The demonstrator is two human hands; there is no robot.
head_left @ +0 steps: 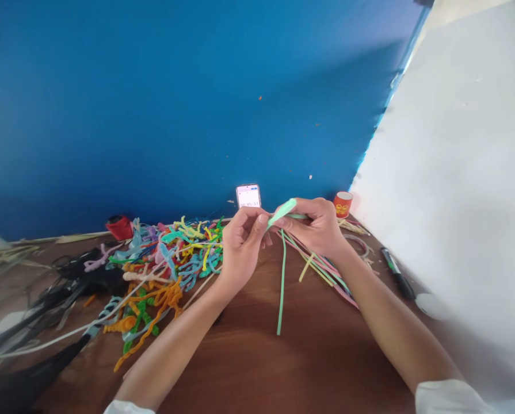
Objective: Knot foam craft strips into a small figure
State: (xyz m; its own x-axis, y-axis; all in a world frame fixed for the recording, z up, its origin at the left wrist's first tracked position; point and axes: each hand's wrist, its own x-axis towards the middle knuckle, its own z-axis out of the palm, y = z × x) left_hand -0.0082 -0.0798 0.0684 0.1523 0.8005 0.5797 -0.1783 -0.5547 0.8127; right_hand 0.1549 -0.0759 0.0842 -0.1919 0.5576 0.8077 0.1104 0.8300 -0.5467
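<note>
Both hands meet above the middle of the brown table, pinching a mint-green pipe cleaner (282, 287). My left hand (245, 240) grips it between thumb and fingers near a folded, thicker part. Close beside it, my right hand (317, 225) is closed around the same pipe cleaner, whose bent upper end sticks out between the hands. One long straight length hangs down toward the tabletop. Under and behind my right hand lie several straight pipe cleaners (328, 270) in pink, yellow and green. The fingertips partly hide the spot where the green one is bent.
Left of my hands spreads a heap of coloured, twisted pipe cleaners (162, 253), with a white cable across it. A phone (248, 195) showing a timer leans on the blue wall. A red cup (343, 204) and a black marker (397, 274) stand and lie at right.
</note>
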